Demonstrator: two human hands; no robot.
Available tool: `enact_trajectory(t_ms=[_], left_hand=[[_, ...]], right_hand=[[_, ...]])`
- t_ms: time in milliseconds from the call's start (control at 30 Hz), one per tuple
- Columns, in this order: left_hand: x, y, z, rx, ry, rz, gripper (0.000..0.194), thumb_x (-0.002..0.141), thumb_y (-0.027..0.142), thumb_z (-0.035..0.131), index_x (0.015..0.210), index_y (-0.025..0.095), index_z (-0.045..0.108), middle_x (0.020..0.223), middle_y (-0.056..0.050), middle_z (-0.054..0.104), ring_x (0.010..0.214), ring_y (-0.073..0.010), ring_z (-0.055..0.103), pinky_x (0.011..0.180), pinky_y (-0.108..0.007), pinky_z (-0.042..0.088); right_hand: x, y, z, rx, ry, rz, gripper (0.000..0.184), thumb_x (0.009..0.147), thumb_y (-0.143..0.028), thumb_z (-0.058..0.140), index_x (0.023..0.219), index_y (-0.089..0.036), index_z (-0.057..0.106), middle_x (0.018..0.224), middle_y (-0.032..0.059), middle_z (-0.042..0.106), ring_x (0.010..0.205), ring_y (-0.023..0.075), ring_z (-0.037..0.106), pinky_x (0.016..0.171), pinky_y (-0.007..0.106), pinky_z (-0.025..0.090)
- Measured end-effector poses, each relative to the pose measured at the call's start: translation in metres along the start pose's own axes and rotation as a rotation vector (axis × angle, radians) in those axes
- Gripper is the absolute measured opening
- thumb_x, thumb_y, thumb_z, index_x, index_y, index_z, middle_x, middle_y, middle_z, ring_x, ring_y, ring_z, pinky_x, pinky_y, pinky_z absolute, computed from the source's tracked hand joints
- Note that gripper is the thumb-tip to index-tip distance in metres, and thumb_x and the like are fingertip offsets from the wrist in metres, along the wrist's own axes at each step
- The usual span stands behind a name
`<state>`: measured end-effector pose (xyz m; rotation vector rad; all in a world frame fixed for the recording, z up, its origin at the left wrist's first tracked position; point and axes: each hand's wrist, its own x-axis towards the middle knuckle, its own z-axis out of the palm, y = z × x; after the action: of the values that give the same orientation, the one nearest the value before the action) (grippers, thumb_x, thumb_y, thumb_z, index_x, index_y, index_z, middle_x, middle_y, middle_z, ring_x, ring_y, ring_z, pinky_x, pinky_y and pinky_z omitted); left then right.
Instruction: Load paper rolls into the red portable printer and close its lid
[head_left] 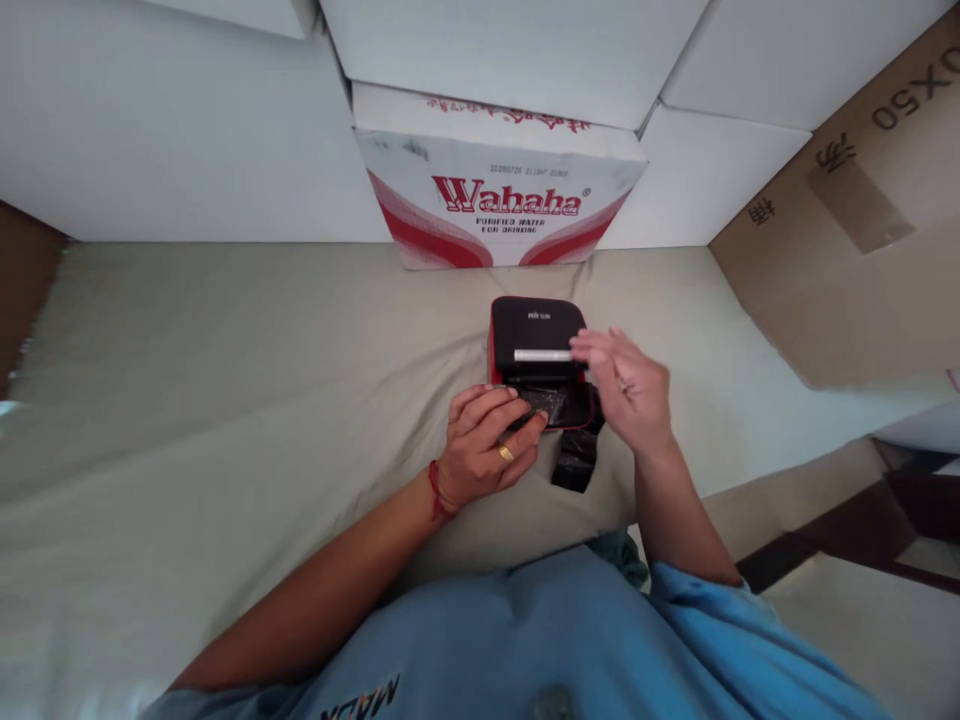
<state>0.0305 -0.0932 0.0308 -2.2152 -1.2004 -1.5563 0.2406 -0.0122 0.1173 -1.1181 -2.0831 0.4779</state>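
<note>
A small black machine with red sides rests on the pale cloth, a silvery strip across its top. From its front spreads a black, red-edged flap. On the flap, a dark shiny piece, apparently in clear plastic, sits partly behind my fingers. My left hand is curled at the front left corner, pinching the dark piece's left end. Fingers extended, my right hand is by the right side, its tips at the strip's right end; I cannot tell whether they touch. A black block lies just in front.
A white and red Wahaha water carton stands behind the machine, against large white boxes. A brown cardboard box rises on the right. The pale, wrinkled cloth stretches across to the left.
</note>
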Motion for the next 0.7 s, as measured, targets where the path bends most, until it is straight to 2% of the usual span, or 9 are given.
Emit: enact_trajectory(t_ms=[100, 200, 267, 333, 467, 600, 700], left_hand=[[-0.004, -0.004, -0.001, -0.006, 0.032, -0.053, 0.051, 0.093, 0.025, 0.075, 0.142, 0.036, 0.069, 0.119, -0.005, 0.082, 0.121, -0.0267, 0.071, 0.113, -0.046, 0.052], [-0.002, -0.013, -0.005, -0.060, 0.019, -0.222, 0.048, 0.103, 0.032, 0.061, 0.151, 0.034, 0.062, 0.138, -0.008, 0.078, 0.137, -0.0297, 0.068, 0.122, -0.053, 0.048], [0.001, -0.020, -0.007, -0.121, -0.025, -0.340, 0.041, 0.109, 0.030, 0.048, 0.146, 0.031, 0.066, 0.141, -0.008, 0.077, 0.141, -0.0281, 0.068, 0.127, -0.055, 0.045], [0.004, -0.025, -0.008, -0.182, -0.044, -0.393, 0.037, 0.112, 0.028, 0.044, 0.133, 0.030, 0.073, 0.135, -0.006, 0.080, 0.139, -0.0255, 0.070, 0.129, -0.054, 0.043], [0.006, -0.028, -0.008, -0.229, -0.008, -0.417, 0.028, 0.110, 0.029, 0.050, 0.118, 0.030, 0.078, 0.126, -0.004, 0.083, 0.134, -0.0254, 0.073, 0.129, -0.056, 0.043], [0.007, -0.031, -0.008, -0.270, -0.027, -0.468, 0.019, 0.107, 0.032, 0.059, 0.111, 0.032, 0.078, 0.121, -0.003, 0.083, 0.130, -0.0263, 0.073, 0.129, -0.059, 0.043], [0.006, -0.039, -0.006, -0.402, -0.050, -0.535, 0.016, 0.105, 0.040, 0.064, 0.111, 0.032, 0.077, 0.123, -0.005, 0.080, 0.134, -0.0276, 0.069, 0.129, -0.058, 0.046]], right_hand=[[-0.025, -0.003, 0.004, -0.002, -0.062, 0.000, 0.033, 0.112, -0.036, 0.055, 0.119, -0.027, 0.086, 0.134, 0.0070, 0.084, 0.137, 0.0253, 0.075, 0.123, 0.054, 0.056], [-0.031, -0.003, 0.007, -0.006, -0.054, 0.026, 0.034, 0.111, -0.034, 0.055, 0.124, -0.027, 0.085, 0.137, 0.0062, 0.083, 0.140, 0.0247, 0.073, 0.123, 0.054, 0.057], [-0.029, -0.003, 0.007, -0.004, -0.052, 0.039, 0.033, 0.112, -0.034, 0.054, 0.122, -0.028, 0.086, 0.135, 0.0054, 0.084, 0.137, 0.0243, 0.075, 0.122, 0.054, 0.058], [-0.026, -0.003, 0.007, -0.004, -0.056, 0.042, 0.033, 0.112, -0.033, 0.055, 0.121, -0.028, 0.086, 0.133, 0.0051, 0.084, 0.136, 0.0240, 0.076, 0.121, 0.053, 0.059], [-0.027, -0.002, 0.008, -0.002, -0.057, 0.020, 0.031, 0.112, -0.031, 0.056, 0.122, -0.027, 0.086, 0.134, 0.0057, 0.084, 0.137, 0.0231, 0.075, 0.122, 0.050, 0.058], [-0.029, -0.001, 0.009, 0.003, -0.055, 0.033, 0.033, 0.113, -0.033, 0.054, 0.122, -0.028, 0.085, 0.133, 0.0059, 0.085, 0.136, 0.0234, 0.075, 0.122, 0.052, 0.058], [-0.035, -0.002, 0.010, 0.056, -0.054, 0.014, 0.035, 0.111, -0.039, 0.055, 0.131, -0.027, 0.081, 0.141, 0.0091, 0.081, 0.144, 0.0257, 0.069, 0.124, 0.055, 0.055]])
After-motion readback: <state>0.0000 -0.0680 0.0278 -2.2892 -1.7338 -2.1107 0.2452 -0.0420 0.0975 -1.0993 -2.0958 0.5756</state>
